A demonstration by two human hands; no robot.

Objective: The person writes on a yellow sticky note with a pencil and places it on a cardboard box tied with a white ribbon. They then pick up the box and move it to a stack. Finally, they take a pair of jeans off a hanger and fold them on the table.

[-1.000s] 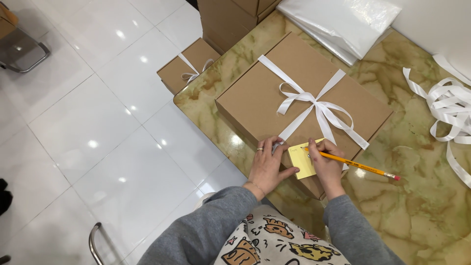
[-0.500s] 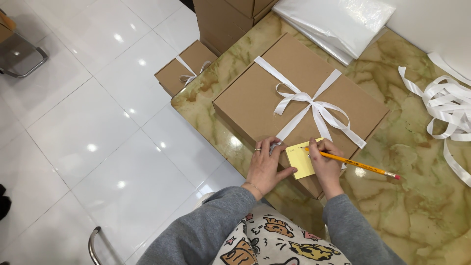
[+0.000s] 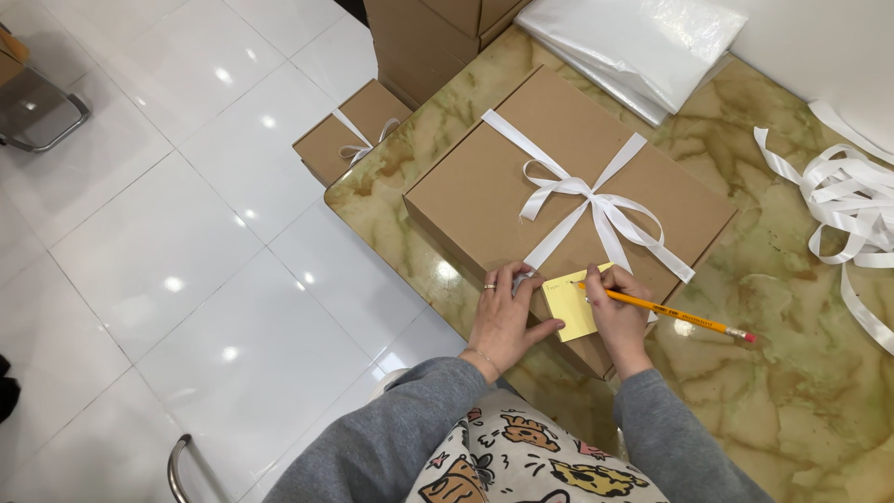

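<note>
A brown cardboard box (image 3: pixel 568 200), already tied with a white ribbon bow (image 3: pixel 596 200), lies on the marble bench (image 3: pixel 792 373); a yellow sticky note (image 3: pixel 570 305) sits on its near corner. The left hand (image 3: pixel 505 321) presses flat beside the note, while the right hand (image 3: pixel 616 317) grips an orange pencil (image 3: pixel 675 315), tip on the paper. The writing appears barely begun, though the marks are too faint to judge.

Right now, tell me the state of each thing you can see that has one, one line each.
Large cardboard box: closed, tied with a white ribbon bow.
Yellow sticky note: flat on the box.
Left hand: pressing beside the note.
Right hand: gripping an orange pencil, tip on the note.
Small box: closed, ribboned, on the floor.
Loose ribbon: unspooled.
</note>
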